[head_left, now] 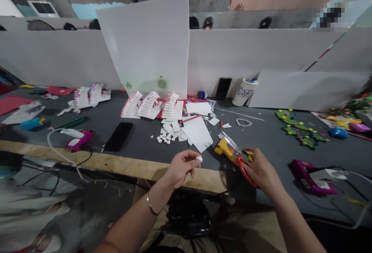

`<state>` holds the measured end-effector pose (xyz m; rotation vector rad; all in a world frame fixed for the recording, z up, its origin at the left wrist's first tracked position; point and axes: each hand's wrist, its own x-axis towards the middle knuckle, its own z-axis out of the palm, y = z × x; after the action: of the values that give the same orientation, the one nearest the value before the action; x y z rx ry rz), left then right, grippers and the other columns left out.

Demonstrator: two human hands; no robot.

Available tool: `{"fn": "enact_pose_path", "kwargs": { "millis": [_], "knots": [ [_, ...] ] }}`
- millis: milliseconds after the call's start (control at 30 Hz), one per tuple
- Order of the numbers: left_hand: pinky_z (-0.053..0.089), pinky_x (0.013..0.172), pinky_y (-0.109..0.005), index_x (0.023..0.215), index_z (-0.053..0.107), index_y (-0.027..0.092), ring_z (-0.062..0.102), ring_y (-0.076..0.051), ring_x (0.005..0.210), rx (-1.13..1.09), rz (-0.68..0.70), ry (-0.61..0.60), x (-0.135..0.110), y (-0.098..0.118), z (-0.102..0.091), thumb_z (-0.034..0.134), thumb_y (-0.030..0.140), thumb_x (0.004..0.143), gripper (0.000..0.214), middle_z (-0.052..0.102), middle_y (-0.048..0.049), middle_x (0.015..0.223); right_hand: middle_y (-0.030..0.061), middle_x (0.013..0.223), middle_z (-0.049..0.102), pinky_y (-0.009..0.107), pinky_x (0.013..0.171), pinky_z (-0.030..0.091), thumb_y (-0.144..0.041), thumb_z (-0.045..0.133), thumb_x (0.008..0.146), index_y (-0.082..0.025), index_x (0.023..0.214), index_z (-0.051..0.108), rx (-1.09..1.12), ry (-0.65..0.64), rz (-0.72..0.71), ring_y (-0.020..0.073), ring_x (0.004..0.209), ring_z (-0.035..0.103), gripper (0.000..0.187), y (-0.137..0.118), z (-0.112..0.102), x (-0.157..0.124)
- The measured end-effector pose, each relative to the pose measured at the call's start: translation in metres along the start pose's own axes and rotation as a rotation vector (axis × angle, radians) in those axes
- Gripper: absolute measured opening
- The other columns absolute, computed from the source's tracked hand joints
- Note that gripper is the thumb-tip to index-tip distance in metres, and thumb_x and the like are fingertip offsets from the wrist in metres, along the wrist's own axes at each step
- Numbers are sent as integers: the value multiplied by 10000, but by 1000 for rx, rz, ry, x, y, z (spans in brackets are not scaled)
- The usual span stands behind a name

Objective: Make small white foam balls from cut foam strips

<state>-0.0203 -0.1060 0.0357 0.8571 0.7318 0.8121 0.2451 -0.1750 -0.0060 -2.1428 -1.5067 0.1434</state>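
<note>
Now the left hand (181, 169) pinches a small white ball (199, 159) while the right hand (261, 169) curls its fingers around red-handled scissors (243, 167).

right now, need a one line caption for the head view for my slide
Head view: left hand pinches a small white ball, right hand grips red-handled scissors above a grey worktable

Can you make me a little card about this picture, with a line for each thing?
Left hand: pinching a small round white piece
Right hand: gripping red-handled metal scissors
Near the hands: a heap of small round white pieces; a flat white sheet
Table: dark grey top
Also there: a black smartphone; a green cut-out shape dotted with colours
</note>
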Motion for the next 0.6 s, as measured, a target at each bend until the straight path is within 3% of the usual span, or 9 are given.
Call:
{"fn": "enact_pose_path", "kwargs": {
  "millis": [167, 233, 300, 333, 400, 500, 600],
  "knots": [
    [458, 415, -171, 655, 724, 143, 518, -58, 520, 141, 247, 59, -14, 7, 2, 850, 248, 579, 181, 594, -23, 776, 118, 905, 651, 363, 747, 507, -421, 485, 842, -159, 1129, 555, -135, -145, 2, 259, 858, 653, 395, 25, 3, 29],
    [467, 441, -177, 654, 739, 158, 528, -72, 547, 182, 300, 77, -19, 9, 1, 834, 233, 611, 129, 593, -30, 761, 127, 858, 654, 413, 730, 506, -417, 473, 861, -175, 1126, 601, -254, -150, -4, 292, 831, 649, 380, 16, -5, 28],
    [474, 462, -187, 662, 750, 174, 533, -85, 561, 209, 333, 88, -23, 8, -2, 820, 226, 635, 91, 601, -37, 754, 178, 977, 651, 478, 748, 499, -426, 477, 865, -192, 1052, 659, -293, -22, -64, 334, 881, 634, 351, -8, -14, 18],
    [479, 476, -194, 668, 754, 183, 534, -89, 564, 223, 346, 89, -24, 7, -3, 813, 221, 645, 74, 606, -39, 757, 177, 1051, 643, 474, 772, 502, -439, 467, 878, -204, 1027, 670, -203, 43, -115, 323, 910, 630, 344, -25, -17, 10],
    [485, 512, -208, 683, 762, 203, 541, -97, 577, 254, 370, 92, -24, 4, -6, 799, 213, 666, 41, 621, -43, 772, 130, 1047, 667, 390, 746, 534, -437, 457, 903, -225, 991, 669, 152, 46, -199, 249, 859, 651, 312, -62, -18, -9],
    [493, 595, -234, 699, 769, 232, 561, -122, 627, 304, 391, 96, -24, 1, -9, 782, 203, 687, 34, 647, -50, 795, 70, 954, 703, 302, 709, 555, -407, 536, 894, -236, 1045, 649, 599, -138, -203, 193, 824, 669, 255, -113, -6, -37],
    [491, 742, -271, 702, 773, 253, 584, -157, 722, 368, 428, 82, -23, 0, -13, 775, 184, 694, 69, 671, -53, 779, 45, 849, 699, 271, 659, 553, -383, 605, 860, -216, 936, 670, 822, -168, -124, 165, 735, 658, 195, -138, 9, -51]
  ]
}}
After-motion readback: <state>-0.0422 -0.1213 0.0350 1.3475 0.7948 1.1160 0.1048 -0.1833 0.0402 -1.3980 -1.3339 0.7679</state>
